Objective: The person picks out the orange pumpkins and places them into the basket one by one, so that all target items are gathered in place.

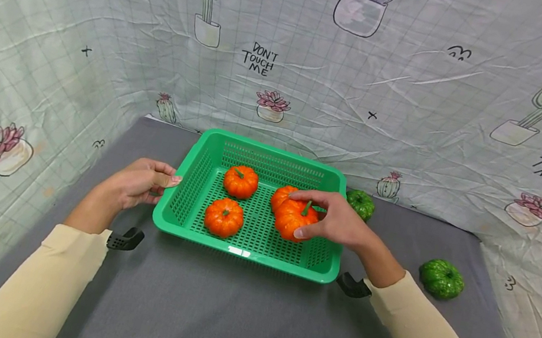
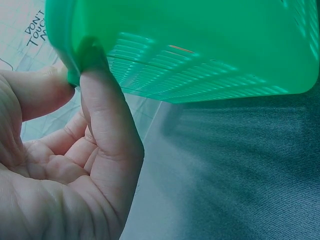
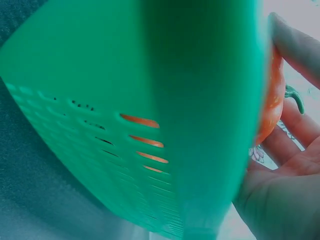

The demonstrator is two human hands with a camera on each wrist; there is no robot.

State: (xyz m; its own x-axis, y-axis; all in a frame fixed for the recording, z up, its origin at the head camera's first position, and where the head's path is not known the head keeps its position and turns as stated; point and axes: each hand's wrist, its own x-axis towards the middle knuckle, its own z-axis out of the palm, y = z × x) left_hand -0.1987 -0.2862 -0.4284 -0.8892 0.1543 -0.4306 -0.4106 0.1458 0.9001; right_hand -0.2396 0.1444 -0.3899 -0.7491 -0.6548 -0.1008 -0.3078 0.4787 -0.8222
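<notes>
A green plastic basket (image 1: 245,256) with slotted walls stands on the grey cloth. My left hand (image 1: 142,183) pinches its left rim between thumb and fingers, as the left wrist view also shows. Over the basket's right part, my right hand (image 1: 332,218) grips an orange pumpkin (image 1: 289,220) with a green stem. Partly behind that one sits another orange pumpkin (image 1: 281,196). Two more lie to the left inside the basket, an upper pumpkin (image 1: 240,182) and a lower pumpkin (image 1: 224,218). In the right wrist view the basket wall hides part of the held pumpkin (image 3: 272,102).
Outside the basket on the right are two green pumpkins, one (image 1: 360,205) by its far right corner and one (image 1: 441,279) beyond my right forearm. A patterned curtain (image 1: 283,93) closes off the back and sides. Black wrist mounts (image 1: 126,238) hang beneath both wrists.
</notes>
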